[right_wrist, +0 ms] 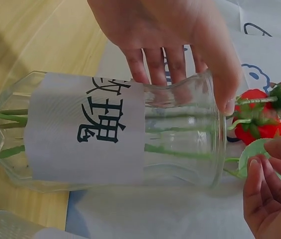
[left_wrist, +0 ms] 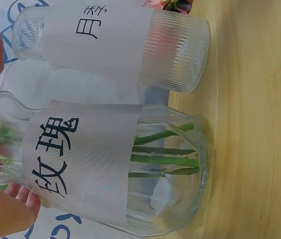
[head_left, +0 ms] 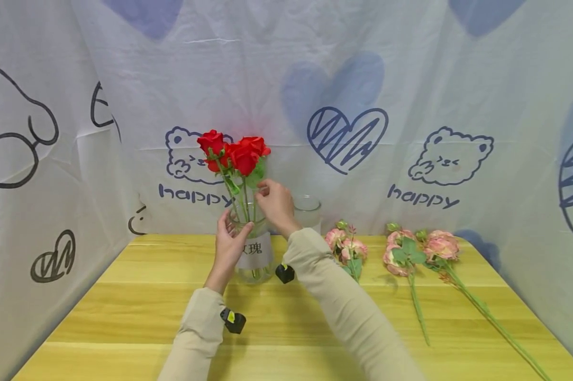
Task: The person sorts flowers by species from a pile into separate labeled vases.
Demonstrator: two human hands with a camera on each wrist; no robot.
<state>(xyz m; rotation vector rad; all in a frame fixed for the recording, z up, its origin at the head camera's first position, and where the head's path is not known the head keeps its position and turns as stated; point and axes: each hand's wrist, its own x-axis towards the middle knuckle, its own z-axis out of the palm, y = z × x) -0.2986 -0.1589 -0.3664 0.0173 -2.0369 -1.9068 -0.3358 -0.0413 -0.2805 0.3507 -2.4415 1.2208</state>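
Note:
Several red roses (head_left: 245,157) stand in a labelled glass vase (right_wrist: 182,117), their green stems reaching down inside it. My left hand (head_left: 230,244) grips the vase's neck from the left, thumb at the rim and fingers behind the glass in the right wrist view. Above the rim on the right, my right hand (head_left: 276,205) pinches a green leaf (right_wrist: 253,152) of a rose between thumb and fingertips. The vase stands upright on the table.
A second labelled ribbed glass vase (left_wrist: 175,50) stands just right of the first. Pink flowers (head_left: 354,248) lie on the wooden table (head_left: 138,307) to the right, some with long stems (head_left: 496,320) toward the front edge. A printed cloth (head_left: 267,79) hangs behind.

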